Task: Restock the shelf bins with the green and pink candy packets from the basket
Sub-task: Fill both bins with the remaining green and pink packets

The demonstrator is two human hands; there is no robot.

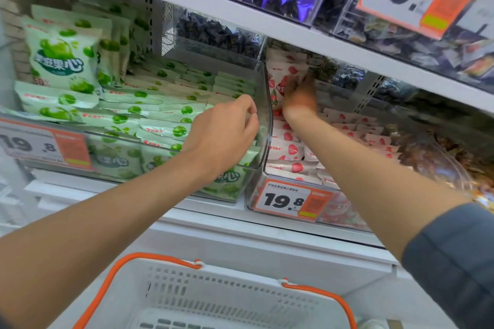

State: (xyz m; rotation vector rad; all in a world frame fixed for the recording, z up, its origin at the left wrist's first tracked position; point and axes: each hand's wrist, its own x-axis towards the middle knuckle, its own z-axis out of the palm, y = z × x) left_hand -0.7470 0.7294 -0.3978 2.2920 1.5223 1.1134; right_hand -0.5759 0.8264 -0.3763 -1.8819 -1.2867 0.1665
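Both hands are up in the bins. Your left hand [227,128] hangs over the right end of the green bin [264,104], fingers curled and thumb close to forefinger beside the clear wall. I cannot tell whether it pinches a packet. Your right hand [299,100] is blurred, deep in the pink bin [252,195], fingers against an upright pink packet [283,76]; I cannot tell whether it is gripping or only pressing.

Green packets [128,109] lie flat in layers, with some stood up at the back. Pink packets [287,149] lie stacked beneath your right forearm.

To do this step well, I would set the upright packet square against those behind it, face out. Press lightly so the row does not tip forward. Lay the green ones flat below the rim. The basket [213,283] sits below the shelf, close to you.
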